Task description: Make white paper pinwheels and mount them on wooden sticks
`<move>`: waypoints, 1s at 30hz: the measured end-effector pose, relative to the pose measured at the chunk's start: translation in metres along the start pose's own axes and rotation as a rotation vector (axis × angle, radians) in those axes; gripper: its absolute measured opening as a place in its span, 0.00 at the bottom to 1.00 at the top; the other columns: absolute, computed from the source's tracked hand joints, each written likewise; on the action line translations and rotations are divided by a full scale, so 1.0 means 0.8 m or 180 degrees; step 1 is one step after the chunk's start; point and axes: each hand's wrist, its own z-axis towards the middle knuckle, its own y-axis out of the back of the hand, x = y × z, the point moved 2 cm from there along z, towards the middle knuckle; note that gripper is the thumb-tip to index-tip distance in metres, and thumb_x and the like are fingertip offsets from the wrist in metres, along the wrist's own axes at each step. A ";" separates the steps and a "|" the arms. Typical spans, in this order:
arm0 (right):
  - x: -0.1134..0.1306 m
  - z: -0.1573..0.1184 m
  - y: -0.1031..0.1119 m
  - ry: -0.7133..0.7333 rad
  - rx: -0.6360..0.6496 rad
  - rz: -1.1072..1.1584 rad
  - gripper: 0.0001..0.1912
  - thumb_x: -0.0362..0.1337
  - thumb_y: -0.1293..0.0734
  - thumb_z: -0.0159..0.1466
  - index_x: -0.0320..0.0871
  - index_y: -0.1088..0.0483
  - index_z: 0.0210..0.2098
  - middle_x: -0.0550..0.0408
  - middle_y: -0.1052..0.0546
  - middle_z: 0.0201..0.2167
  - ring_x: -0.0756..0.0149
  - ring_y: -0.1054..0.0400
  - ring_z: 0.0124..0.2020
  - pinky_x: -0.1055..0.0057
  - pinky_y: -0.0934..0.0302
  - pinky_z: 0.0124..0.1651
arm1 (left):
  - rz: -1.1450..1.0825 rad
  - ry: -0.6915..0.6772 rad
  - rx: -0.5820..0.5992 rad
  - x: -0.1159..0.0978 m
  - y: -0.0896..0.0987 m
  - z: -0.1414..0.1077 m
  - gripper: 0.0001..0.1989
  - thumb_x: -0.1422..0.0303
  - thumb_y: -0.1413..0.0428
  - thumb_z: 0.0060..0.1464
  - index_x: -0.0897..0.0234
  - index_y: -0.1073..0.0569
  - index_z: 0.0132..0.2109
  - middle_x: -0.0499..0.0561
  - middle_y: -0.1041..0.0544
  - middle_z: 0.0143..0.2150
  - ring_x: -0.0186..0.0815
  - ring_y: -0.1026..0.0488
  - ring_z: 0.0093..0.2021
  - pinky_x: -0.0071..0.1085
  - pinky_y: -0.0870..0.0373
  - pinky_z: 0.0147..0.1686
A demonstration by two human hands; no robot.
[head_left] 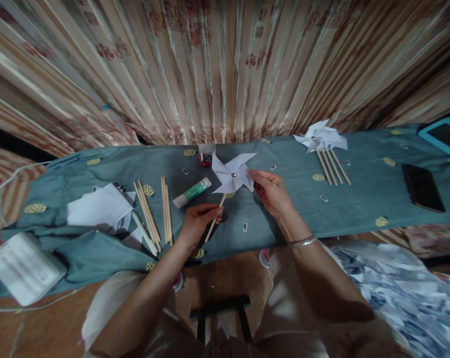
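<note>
A white paper pinwheel [225, 171] on a thin wooden stick [212, 229] is held upright-leaning over the table in front of me. A small shiny pin sits at its centre. The fingers of my left hand [198, 223] are closed around the stick below the blades. My right hand [271, 191] pinches the tip of the right-hand blade. Just behind the pinwheel lies a small red box of pins [206, 159], its white lid raised. A green and white glue stick [193, 192] rests left of the pinwheel, near my left hand.
Wooden sticks [147, 214], a white pen-like stick [144, 234] and paper sheets [98, 206] lie at left. Several pinwheels [321, 139] lie stacked at right, near a dark phone [422, 188] and a blue-framed device [443, 135]. A white box [25, 268] sits front left; paper-filled plastic [404, 293] stands lower right.
</note>
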 end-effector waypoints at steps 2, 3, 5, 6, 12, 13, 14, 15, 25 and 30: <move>0.000 -0.002 -0.002 -0.0047 0.0005 -0.0001 0.18 0.50 0.19 0.40 0.45 0.22 0.20 0.63 0.30 0.14 0.76 0.42 0.19 0.76 0.47 0.23 | -0.0039 0.0012 -0.0027 0.001 0.000 0.000 0.21 0.58 0.25 0.27 0.68 0.18 0.29 0.50 0.23 0.23 0.28 0.30 0.23 0.26 0.33 0.27; 0.000 -0.003 -0.003 -0.0075 0.0020 0.0020 0.18 0.50 0.19 0.40 0.45 0.23 0.19 0.63 0.30 0.14 0.76 0.42 0.18 0.76 0.47 0.22 | -0.0054 0.0020 -0.0046 0.001 0.000 0.001 0.22 0.58 0.25 0.26 0.68 0.18 0.29 0.50 0.22 0.23 0.28 0.30 0.23 0.26 0.33 0.27; 0.001 -0.005 -0.007 -0.0134 0.0049 0.0086 0.17 0.49 0.18 0.39 0.44 0.23 0.18 0.63 0.28 0.15 0.76 0.41 0.19 0.76 0.45 0.23 | -0.0071 0.0030 -0.0086 0.001 0.000 0.001 0.23 0.57 0.25 0.25 0.68 0.18 0.29 0.50 0.22 0.23 0.28 0.29 0.23 0.25 0.32 0.27; 0.002 -0.006 -0.008 -0.0167 0.0059 0.0115 0.17 0.48 0.18 0.38 0.44 0.23 0.19 0.62 0.27 0.16 0.76 0.40 0.20 0.76 0.43 0.23 | -0.0076 0.0031 -0.0104 0.000 0.000 0.001 0.23 0.57 0.25 0.24 0.68 0.18 0.28 0.50 0.22 0.24 0.28 0.29 0.24 0.26 0.32 0.27; 0.001 -0.011 -0.012 -0.0244 0.0068 0.0122 0.16 0.47 0.18 0.39 0.44 0.22 0.21 0.59 0.23 0.20 0.72 0.34 0.23 0.72 0.36 0.28 | -0.0157 0.0038 -0.0181 -0.001 -0.001 0.002 0.24 0.57 0.24 0.22 0.68 0.18 0.28 0.50 0.22 0.24 0.28 0.29 0.23 0.26 0.32 0.27; 0.001 -0.011 -0.012 -0.0267 0.0068 0.0141 0.17 0.47 0.18 0.39 0.44 0.22 0.21 0.59 0.23 0.20 0.72 0.34 0.23 0.73 0.36 0.28 | -0.0168 0.0029 -0.0181 -0.001 -0.001 0.002 0.24 0.57 0.24 0.23 0.67 0.18 0.28 0.50 0.22 0.24 0.28 0.29 0.23 0.26 0.32 0.27; 0.000 -0.012 -0.012 -0.0301 0.0071 0.0163 0.17 0.46 0.18 0.38 0.44 0.21 0.21 0.59 0.23 0.20 0.73 0.34 0.22 0.73 0.36 0.28 | -0.0167 0.0016 -0.0179 -0.001 -0.001 0.002 0.23 0.57 0.25 0.23 0.67 0.18 0.28 0.50 0.22 0.24 0.28 0.29 0.23 0.26 0.32 0.27; 0.000 -0.012 -0.012 -0.0337 0.0073 0.0183 0.17 0.46 0.17 0.37 0.44 0.21 0.21 0.60 0.23 0.19 0.74 0.34 0.22 0.74 0.36 0.27 | -0.0163 -0.0001 -0.0183 -0.001 -0.001 0.002 0.23 0.57 0.25 0.23 0.67 0.18 0.28 0.50 0.22 0.24 0.28 0.29 0.24 0.26 0.32 0.27; -0.005 -0.022 -0.021 -0.0694 0.0167 0.0250 0.22 0.47 0.16 0.32 0.43 0.21 0.21 0.61 0.23 0.18 0.78 0.32 0.20 0.82 0.36 0.26 | -0.0171 -0.0017 -0.0235 -0.003 -0.002 0.001 0.22 0.57 0.25 0.24 0.67 0.18 0.28 0.50 0.22 0.24 0.29 0.29 0.23 0.26 0.32 0.28; -0.012 -0.025 -0.025 -0.0783 0.0259 0.0253 0.22 0.47 0.16 0.33 0.43 0.21 0.23 0.61 0.22 0.20 0.77 0.31 0.22 0.80 0.35 0.28 | -0.0191 -0.0023 -0.0236 -0.003 -0.002 0.001 0.23 0.57 0.25 0.24 0.67 0.18 0.28 0.50 0.22 0.24 0.29 0.29 0.24 0.26 0.32 0.28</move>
